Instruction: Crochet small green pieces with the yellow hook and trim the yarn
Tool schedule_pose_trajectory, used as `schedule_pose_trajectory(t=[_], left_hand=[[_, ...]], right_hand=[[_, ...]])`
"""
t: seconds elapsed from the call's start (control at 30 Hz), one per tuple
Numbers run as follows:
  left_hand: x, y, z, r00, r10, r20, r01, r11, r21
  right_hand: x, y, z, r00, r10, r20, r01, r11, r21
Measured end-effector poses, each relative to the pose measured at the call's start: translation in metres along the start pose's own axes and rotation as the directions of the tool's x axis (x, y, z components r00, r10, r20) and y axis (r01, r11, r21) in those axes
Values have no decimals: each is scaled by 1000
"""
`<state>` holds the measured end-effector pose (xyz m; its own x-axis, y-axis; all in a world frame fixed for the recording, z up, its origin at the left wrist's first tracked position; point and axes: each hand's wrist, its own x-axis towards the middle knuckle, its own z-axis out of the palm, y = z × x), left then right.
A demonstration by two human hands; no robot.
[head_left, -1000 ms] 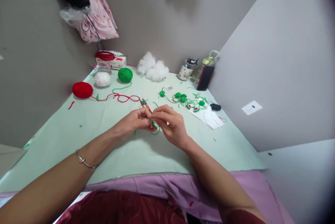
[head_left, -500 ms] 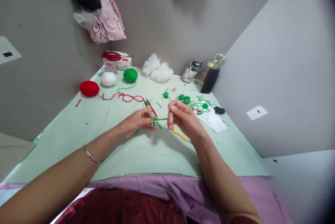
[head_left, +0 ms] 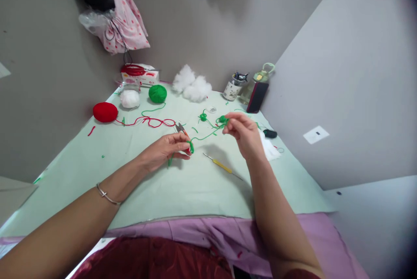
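Between the thumb and fingers of my left hand is a small green and red crocheted piece. From it a strand of green yarn runs up and right to my right hand, whose thumb and forefinger are pinched on the strand. A green crocheted ball lies just beyond my right fingertips. On the table below and between the hands rests a crochet hook with a yellow handle. Orange-handled scissors lie behind my left hand, partly hidden by it.
Red, white and green yarn balls stand at the back left. White stuffing lies at the back, near a jar of tools, a bottle and a phone. White cloth lies at right.
My right hand has moved right and away from my left, drawing the green strand out longer. The loose loop at my left fingers is gone. The view has shifted slightly.
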<state>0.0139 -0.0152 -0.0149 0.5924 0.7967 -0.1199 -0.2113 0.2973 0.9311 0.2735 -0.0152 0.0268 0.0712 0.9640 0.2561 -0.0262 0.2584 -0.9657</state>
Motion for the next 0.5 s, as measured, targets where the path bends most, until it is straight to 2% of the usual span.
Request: schedule_pose_trajectory(t=[0.13,0.27,0.4,0.5], left_hand=[[1,0,0,1000,18,-20,-18,1000,5],[1,-3,1,999,27,-28,-27,1000,8],[1,-4,4,998,41,-44,-41,999,0],[1,-2,9,997,62,-48,-63,998,-17]], right_hand=[[-19,-4,28,964,43,261,40,952,-305],[-32,0,48,900,12,436,215,858,-467],[-36,4,54,854,-114,508,401,767,-501],[-36,1,53,876,-168,452,392,793,-466]])
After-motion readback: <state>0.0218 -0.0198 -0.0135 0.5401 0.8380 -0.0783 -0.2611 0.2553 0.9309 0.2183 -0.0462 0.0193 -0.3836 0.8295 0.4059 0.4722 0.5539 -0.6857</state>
